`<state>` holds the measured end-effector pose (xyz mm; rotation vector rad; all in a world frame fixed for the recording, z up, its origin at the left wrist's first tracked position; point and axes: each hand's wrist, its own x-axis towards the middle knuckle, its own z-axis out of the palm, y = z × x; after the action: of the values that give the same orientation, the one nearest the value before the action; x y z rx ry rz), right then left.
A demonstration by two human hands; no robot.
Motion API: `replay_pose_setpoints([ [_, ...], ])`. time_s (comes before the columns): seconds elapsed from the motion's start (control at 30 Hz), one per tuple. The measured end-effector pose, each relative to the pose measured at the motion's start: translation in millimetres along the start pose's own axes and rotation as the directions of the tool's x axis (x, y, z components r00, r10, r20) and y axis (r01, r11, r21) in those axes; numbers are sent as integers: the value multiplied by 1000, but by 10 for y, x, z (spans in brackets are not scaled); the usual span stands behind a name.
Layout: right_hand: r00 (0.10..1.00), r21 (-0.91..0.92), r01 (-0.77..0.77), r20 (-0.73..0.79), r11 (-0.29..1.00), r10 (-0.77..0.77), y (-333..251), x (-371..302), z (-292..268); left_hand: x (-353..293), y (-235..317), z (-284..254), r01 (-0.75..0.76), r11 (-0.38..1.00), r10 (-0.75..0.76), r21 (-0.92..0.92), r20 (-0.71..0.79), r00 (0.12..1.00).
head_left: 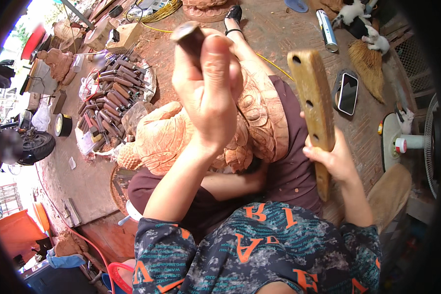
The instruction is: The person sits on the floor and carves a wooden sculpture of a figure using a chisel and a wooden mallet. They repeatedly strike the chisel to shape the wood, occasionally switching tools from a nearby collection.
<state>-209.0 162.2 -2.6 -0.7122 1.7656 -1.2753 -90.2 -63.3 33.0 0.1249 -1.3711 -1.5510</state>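
A carved reddish-wood statue [164, 130] lies across my lap, its knobbly curled head toward the left and its scrolled base toward the right. My left hand [213, 98] is raised above it, fingers wrapped round the dark handle of a carving chisel [191, 41]. The handle's butt points up; the blade is hidden behind the hand. On the right, my right hand [330, 159] grips a long flat wooden mallet [312, 98] with several dark holes along its face. The mallet stands nearly upright, apart from both the chisel and the statue.
Many wood-handled chisels [117, 93] lie heaped at the left, near a tape roll [62, 125]. Rightward are a smartphone [348, 94], a spray can [327, 32], a straw broom [367, 68], a white kitten [377, 41] and a fan [430, 142]. A motorcycle [32, 144] stands far left.
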Motion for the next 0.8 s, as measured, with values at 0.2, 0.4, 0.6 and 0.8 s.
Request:
replay_pose_setpoints([
  [0.2, 985, 142, -160, -35, 977, 166, 269, -79, 150, -80, -190, -18, -178, 981, 177, 75, 16, 984],
  [0.4, 983, 178, -173, -37, 969, 182, 390, -55, 167, 43, 20, 38, -24, 999, 23, 46, 5, 1000],
  [0.6, 981, 171, -184, -30, 968, 192, 402, -15, 172, 44, -100, -30, 5, 970, -13, -243, -33, 999],
  [0.8, 983, 166, -185, 9, 969, 186, 411, 17, 175, 35, -271, -71, -180, 983, 180, -45, 10, 984],
])
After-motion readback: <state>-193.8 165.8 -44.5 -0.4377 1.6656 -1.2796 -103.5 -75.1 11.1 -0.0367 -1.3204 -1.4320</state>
